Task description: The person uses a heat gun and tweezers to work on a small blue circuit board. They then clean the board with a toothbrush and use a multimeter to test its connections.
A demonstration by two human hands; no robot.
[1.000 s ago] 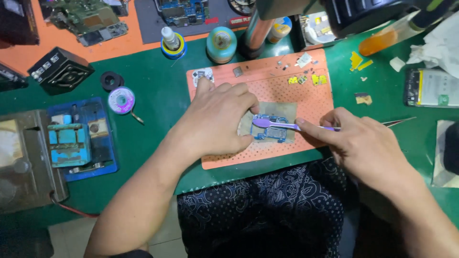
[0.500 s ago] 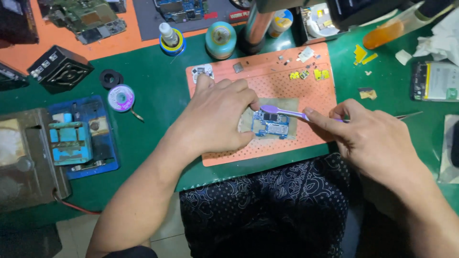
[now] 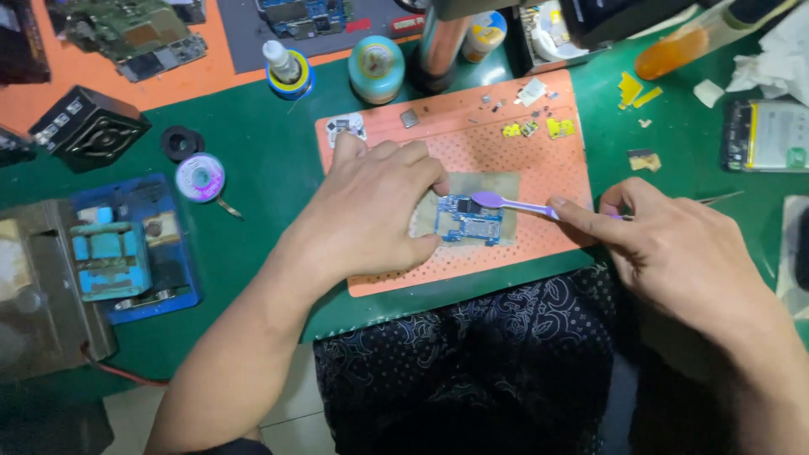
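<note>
A small blue circuit board (image 3: 472, 222) lies on a grey pad on the orange perforated mat (image 3: 506, 160). My left hand (image 3: 371, 211) rests on the mat and pins the board's left edge with its fingertips. My right hand (image 3: 674, 253) grips a purple brush (image 3: 510, 205) by the handle. The brush head sits on the top edge of the board.
Small chips and yellow parts (image 3: 535, 128) lie at the mat's far edge. Behind stand a teal tin (image 3: 376, 69) and a yellow-capped bottle (image 3: 286, 72). A blue fixture (image 3: 126, 253), a solder-wick spool (image 3: 200, 178) and a black block (image 3: 84, 126) sit left. A phone battery (image 3: 767, 135) lies right.
The brush head has shifted slightly across the board while my left hand keeps it pinned. The view has drifted a little.
</note>
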